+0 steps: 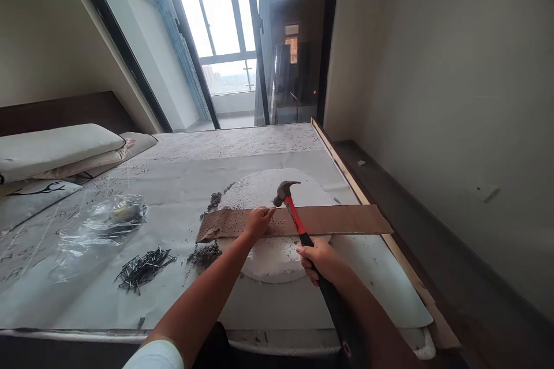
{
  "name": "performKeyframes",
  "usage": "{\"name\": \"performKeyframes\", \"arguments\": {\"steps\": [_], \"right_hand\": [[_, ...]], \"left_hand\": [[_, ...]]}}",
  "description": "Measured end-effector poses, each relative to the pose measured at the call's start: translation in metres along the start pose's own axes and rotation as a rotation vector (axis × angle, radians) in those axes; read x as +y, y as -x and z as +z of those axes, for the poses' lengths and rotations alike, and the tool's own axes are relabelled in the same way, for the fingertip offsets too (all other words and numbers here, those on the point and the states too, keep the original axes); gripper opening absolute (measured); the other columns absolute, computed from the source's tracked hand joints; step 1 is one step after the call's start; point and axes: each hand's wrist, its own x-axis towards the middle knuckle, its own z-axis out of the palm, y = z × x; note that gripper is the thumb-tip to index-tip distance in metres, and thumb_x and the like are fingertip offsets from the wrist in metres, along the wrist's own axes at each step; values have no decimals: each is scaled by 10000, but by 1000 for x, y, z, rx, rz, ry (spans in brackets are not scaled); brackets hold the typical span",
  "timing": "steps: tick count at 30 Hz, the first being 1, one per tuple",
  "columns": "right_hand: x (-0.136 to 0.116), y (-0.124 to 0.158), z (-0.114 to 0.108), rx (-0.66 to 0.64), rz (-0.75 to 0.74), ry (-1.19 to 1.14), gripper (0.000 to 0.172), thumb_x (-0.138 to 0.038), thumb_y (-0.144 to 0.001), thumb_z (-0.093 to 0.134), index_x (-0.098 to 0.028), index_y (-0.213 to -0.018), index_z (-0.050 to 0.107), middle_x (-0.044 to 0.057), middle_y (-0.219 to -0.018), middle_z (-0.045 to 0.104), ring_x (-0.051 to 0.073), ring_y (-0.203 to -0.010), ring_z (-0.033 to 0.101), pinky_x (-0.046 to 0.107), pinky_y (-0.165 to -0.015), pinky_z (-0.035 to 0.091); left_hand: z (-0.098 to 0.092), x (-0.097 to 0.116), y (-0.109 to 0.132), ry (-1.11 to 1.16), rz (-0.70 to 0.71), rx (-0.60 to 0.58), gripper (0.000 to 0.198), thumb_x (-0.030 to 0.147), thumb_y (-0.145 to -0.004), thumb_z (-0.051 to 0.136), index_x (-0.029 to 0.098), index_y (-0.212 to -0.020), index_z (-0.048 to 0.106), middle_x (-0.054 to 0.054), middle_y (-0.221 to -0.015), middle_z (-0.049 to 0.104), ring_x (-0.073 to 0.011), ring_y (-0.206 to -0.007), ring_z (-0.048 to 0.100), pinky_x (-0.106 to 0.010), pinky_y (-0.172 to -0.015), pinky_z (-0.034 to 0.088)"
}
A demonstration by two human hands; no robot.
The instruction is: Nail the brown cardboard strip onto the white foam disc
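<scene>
My right hand [322,262] is wrapped round the black grip of a claw hammer [295,213] with a red neck. The hammer's head is raised just above and to the right of my left hand [259,222]. The left fingers are pinched together over a brown cardboard-like strip [337,220], with a thin nail [273,218] at their tips, partly hidden. Rows of small holes mark the strip's left part, and its left end is torn. Beneath the strip lies a round white slab [277,259] with a rough surface.
A heap of loose nails [145,268] and a clear plastic bag [104,230] lie to the left. Grey crumbs [205,255] sit beside the slab. A wooden edge [346,173] runs along the right side. Folded bedding [56,150] is stacked at the far left.
</scene>
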Motion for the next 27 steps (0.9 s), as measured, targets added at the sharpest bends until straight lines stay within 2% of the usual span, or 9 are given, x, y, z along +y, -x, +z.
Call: {"name": "performKeyframes", "arguments": {"steps": [6, 9, 15, 22, 27], "right_hand": [[-4, 4, 7, 0, 15, 93, 149, -252, -732, 499, -225, -671, 367, -120, -417, 374, 54, -270, 319, 198, -279, 298], [-3, 6, 11, 9, -23, 133, 153, -270, -729, 489, -230, -662, 358, -120, -410, 366, 58, -259, 314, 205, -272, 280], [-1, 19, 16, 88, -117, 249, 150, -297, -759, 462, -231, -666, 364, -112, -426, 338, 59, -265, 310, 212, -285, 275], [-5, 14, 24, 161, 28, 500, 157, -204, -765, 459, -227, -644, 362, -90, -436, 334, 80, -314, 339, 225, -317, 284], [-11, 24, 28, 161, -117, 534, 144, -232, -796, 451, -217, -670, 382, -91, -435, 347, 70, -339, 344, 214, -369, 287]], "left_hand": [[4, -6, 2, 36, -62, -11, 485, 565, -786, 380, 179, -494, 370, 45, -470, 295, -87, -486, 272, -233, -491, 202], [6, -8, 3, 9, -13, 25, 481, 530, -795, 394, 176, -470, 359, 47, -470, 265, -89, -501, 259, -237, -507, 200], [11, -10, 5, -40, 34, 64, 457, 434, -810, 434, 171, -443, 360, 41, -461, 320, -92, -510, 289, -241, -532, 217], [11, -10, 7, -85, 9, 47, 423, 367, -829, 410, 167, -458, 448, 21, -447, 381, -101, -500, 334, -241, -528, 232], [15, -14, 7, -110, 91, 57, 422, 343, -830, 416, 158, -452, 448, 15, -453, 406, -93, -492, 328, -240, -516, 223]]}}
